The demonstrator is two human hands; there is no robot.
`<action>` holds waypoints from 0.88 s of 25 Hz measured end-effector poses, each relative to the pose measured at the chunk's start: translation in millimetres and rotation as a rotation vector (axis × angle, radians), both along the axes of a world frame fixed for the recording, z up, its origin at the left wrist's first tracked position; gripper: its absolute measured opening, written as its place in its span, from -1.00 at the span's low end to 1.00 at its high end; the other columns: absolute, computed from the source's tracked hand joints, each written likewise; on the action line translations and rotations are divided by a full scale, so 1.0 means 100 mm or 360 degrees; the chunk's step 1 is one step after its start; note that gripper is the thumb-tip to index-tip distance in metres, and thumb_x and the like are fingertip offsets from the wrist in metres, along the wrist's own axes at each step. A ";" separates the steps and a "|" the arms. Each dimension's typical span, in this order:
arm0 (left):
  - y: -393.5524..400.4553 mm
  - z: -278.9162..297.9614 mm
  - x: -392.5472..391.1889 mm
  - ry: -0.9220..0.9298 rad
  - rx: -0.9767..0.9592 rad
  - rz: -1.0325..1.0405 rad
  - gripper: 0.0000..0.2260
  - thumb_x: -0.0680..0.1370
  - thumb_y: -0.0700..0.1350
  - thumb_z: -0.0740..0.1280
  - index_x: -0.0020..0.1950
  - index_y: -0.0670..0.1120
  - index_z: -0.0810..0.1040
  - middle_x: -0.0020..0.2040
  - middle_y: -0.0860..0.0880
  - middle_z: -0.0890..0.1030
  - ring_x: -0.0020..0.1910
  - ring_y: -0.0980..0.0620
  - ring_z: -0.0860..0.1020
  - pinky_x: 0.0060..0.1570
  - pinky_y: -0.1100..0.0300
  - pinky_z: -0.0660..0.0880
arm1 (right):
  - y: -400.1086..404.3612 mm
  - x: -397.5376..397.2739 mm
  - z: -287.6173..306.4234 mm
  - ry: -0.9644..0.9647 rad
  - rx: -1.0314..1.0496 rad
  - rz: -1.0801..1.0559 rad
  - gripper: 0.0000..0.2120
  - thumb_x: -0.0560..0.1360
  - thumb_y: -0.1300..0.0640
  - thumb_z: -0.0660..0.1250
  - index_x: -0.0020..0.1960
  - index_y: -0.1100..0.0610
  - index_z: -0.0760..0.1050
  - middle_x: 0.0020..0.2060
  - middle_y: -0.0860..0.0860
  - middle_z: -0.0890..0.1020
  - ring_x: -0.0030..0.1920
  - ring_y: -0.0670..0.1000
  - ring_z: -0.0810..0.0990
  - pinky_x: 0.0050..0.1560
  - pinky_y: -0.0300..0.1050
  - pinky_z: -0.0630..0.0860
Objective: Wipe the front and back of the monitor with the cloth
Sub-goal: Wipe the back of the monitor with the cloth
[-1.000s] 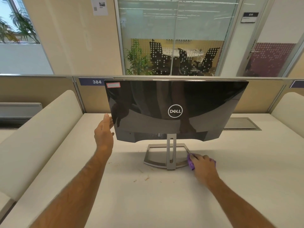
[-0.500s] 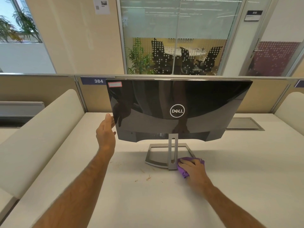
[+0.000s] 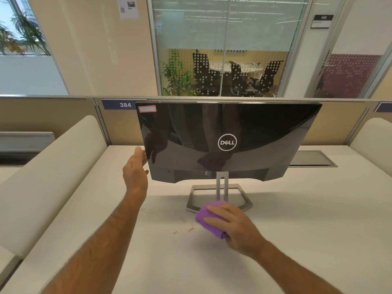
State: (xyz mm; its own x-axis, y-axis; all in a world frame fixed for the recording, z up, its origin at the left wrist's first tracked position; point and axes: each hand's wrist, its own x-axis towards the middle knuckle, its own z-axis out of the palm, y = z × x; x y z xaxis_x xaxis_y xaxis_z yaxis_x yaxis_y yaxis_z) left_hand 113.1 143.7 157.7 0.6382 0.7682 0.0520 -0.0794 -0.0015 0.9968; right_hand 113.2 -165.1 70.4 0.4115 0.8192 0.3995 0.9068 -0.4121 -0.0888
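Observation:
The monitor [image 3: 229, 132] stands on the white desk with its glossy black back, bearing a round logo, turned toward me. Its silver stand base [image 3: 244, 200] rests on the desk below it. My left hand [image 3: 135, 172] grips the monitor's left edge, fingers wrapped behind it. My right hand [image 3: 233, 225] presses a folded purple cloth [image 3: 206, 219] flat on the desk at the front edge of the stand base, covering the foot of the stand's post. The screen side is hidden from me.
The white desk [image 3: 297, 219] carries small brown crumbs [image 3: 186, 225] left of the cloth. A cable hatch [image 3: 311, 159] lies at the back right. Padded white dividers [image 3: 48, 179] flank both sides, and a partition [image 3: 339, 126] runs behind the monitor.
My right hand has slid the purple cloth leftward along the front of the stand base, from its right corner to the post. My left hand has kept its hold on the monitor's edge.

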 end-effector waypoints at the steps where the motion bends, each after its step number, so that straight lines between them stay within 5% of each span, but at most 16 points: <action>1: 0.00 0.00 0.00 0.0000 0.0005 0.0001 -0.48 0.61 0.27 0.09 0.39 -0.02 0.48 0.35 0.00 0.54 0.31 -0.05 0.51 0.32 -0.13 0.42 | 0.15 -0.07 -0.01 -0.0056 -0.0102 0.0083 -0.33 0.30 0.09 0.59 0.36 -0.04 0.45 0.36 0.01 0.50 0.33 0.11 0.48 0.27 -0.03 0.45; 7: 0.01 0.01 -0.02 -0.0008 0.0008 -0.0011 -0.49 0.60 0.27 0.09 0.38 -0.01 0.50 0.34 0.02 0.55 0.30 -0.05 0.52 0.31 -0.11 0.43 | 0.75 0.10 -0.11 -0.0018 -0.0830 -0.0251 -0.35 0.49 0.11 0.45 0.50 0.00 0.26 0.55 0.10 0.20 0.54 0.26 0.11 0.48 0.24 0.19; 10: 0.02 -0.01 0.00 -0.0014 0.0009 -0.0015 -0.49 0.60 0.28 0.09 0.36 0.00 0.51 0.31 0.03 0.56 0.28 -0.03 0.53 0.29 -0.10 0.44 | 0.89 0.19 -0.15 0.0133 -0.1088 -0.0537 -0.34 0.51 0.14 0.42 0.52 0.09 0.19 0.54 0.16 0.15 0.52 0.28 0.12 0.47 0.24 0.17; 17: 0.02 -0.01 0.00 -0.0019 0.0005 -0.0005 -0.49 0.61 0.26 0.09 0.38 -0.02 0.50 0.33 0.01 0.55 0.30 -0.03 0.52 0.30 -0.09 0.44 | 1.09 0.19 -0.26 0.0508 -0.0914 -0.0771 -0.46 0.61 0.09 0.27 0.53 0.10 0.18 0.53 0.11 0.22 0.51 0.22 0.21 0.51 0.11 0.15; 22: 0.02 -0.03 -0.02 -0.0004 -0.0009 -0.0016 -0.50 0.61 0.26 0.10 0.37 -0.01 0.50 0.32 0.01 0.56 0.29 -0.02 0.52 0.30 -0.09 0.44 | 1.07 0.22 -0.13 0.0871 -0.0541 -0.0743 -0.57 0.58 0.14 0.32 0.42 0.09 0.34 0.38 0.11 0.43 0.34 0.13 0.43 0.40 -0.05 0.35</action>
State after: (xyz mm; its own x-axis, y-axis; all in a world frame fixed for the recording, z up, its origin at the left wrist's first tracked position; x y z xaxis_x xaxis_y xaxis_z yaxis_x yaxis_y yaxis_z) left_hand 111.4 146.0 155.0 0.6459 0.7618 0.0494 -0.0817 0.0047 0.9966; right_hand 134.9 -57.6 57.5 0.8079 0.5544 -0.1997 0.4976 -0.8234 -0.2727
